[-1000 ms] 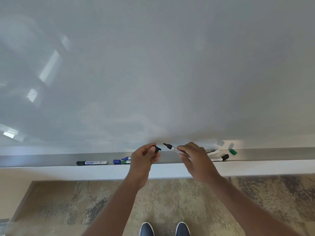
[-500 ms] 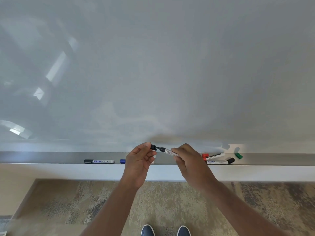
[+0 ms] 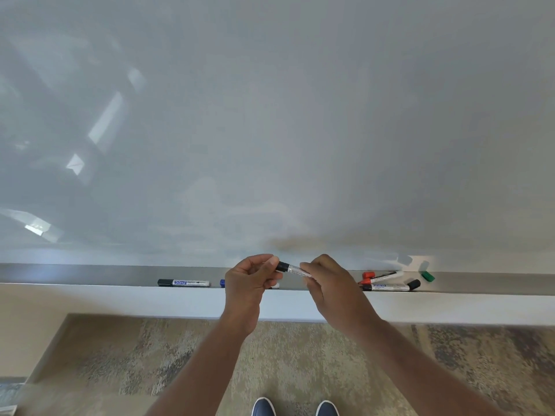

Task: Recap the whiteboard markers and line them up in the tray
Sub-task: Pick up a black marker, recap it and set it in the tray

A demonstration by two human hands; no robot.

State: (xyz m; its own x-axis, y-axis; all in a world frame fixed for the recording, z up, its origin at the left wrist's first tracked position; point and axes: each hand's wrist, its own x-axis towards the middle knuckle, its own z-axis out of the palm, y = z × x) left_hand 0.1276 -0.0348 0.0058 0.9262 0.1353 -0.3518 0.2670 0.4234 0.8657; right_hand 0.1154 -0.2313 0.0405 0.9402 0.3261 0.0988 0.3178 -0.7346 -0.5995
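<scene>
While both forearms reach forward, the left hand [image 3: 249, 280] pinches the cap [image 3: 281, 266] and the right hand [image 3: 330, 283] grips the marker [image 3: 295, 269] above the tray [image 3: 90, 274]; carpet [image 3: 150, 355] lies below.

Both your forearms reach forward and up, bare, converging at centre. Your left hand [image 3: 246, 283] is curled, thumb and fingertips pinched shut on the black marker [image 3: 292, 269] at its capped end. Your right hand [image 3: 332, 285] is knuckles-up, fingers closed around the barrel. Hands nearly touching.
</scene>
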